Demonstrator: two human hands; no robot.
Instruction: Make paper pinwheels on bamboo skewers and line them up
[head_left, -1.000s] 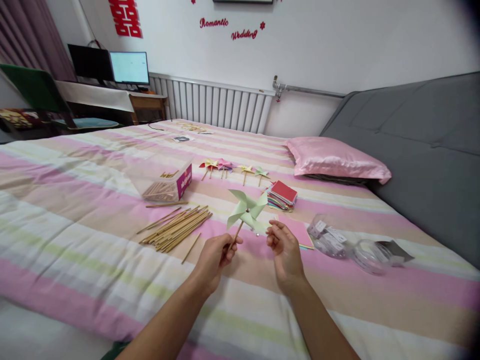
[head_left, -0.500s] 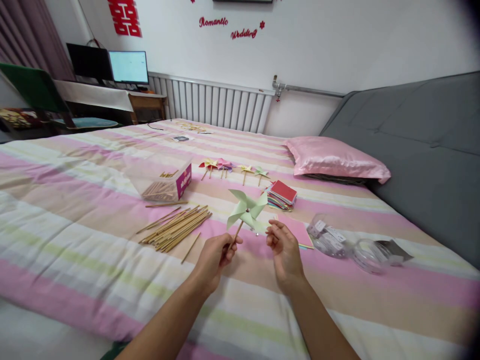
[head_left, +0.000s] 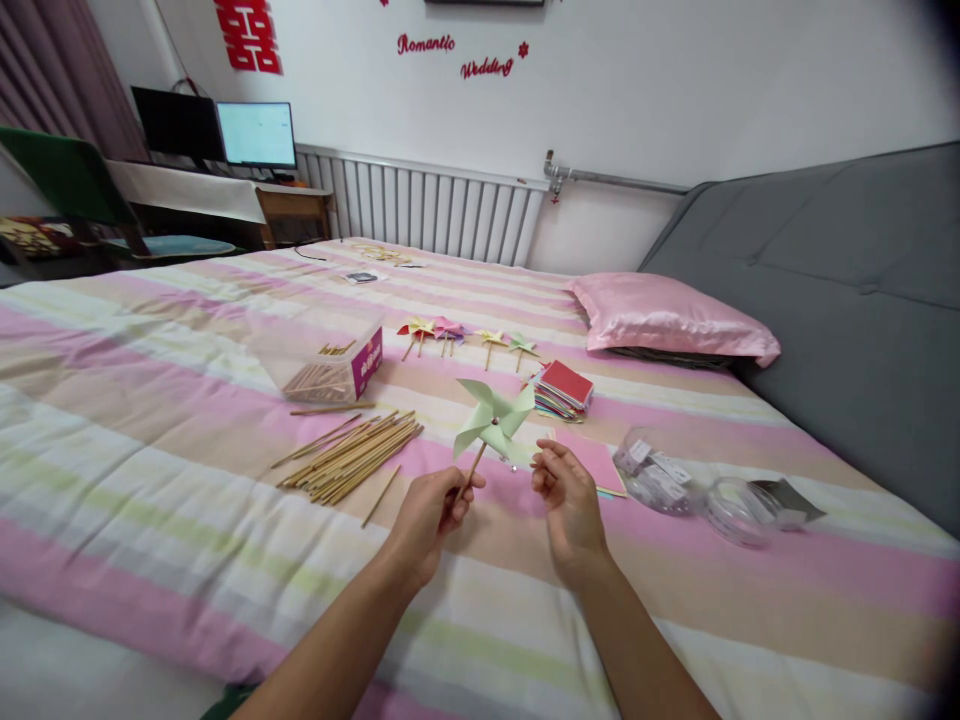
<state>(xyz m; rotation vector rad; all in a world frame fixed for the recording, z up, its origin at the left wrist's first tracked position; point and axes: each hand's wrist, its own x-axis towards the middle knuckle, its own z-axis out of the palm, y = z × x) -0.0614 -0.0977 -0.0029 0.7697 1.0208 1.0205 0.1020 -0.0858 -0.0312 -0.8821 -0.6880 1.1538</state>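
Observation:
A pale green paper pinwheel on a thin wooden stick faces me over the bed. My left hand is closed round the lower stick, thumb and fingers pinching it. Beside the right-hand blade is my right hand, its fingers curled in close to the blade's tip; whether they touch it or hold anything small I cannot make out. Left of my left hand lies a pile of wooden sticks, with one loose stick apart from it. Pink paper sheets lie just behind my right hand.
A clear plastic box with sticks stands behind the pile. Several finished pinwheels lie farther back, near a stack of coloured paper. To the right are clear containers with small packets. A pink pillow rests by the grey headboard.

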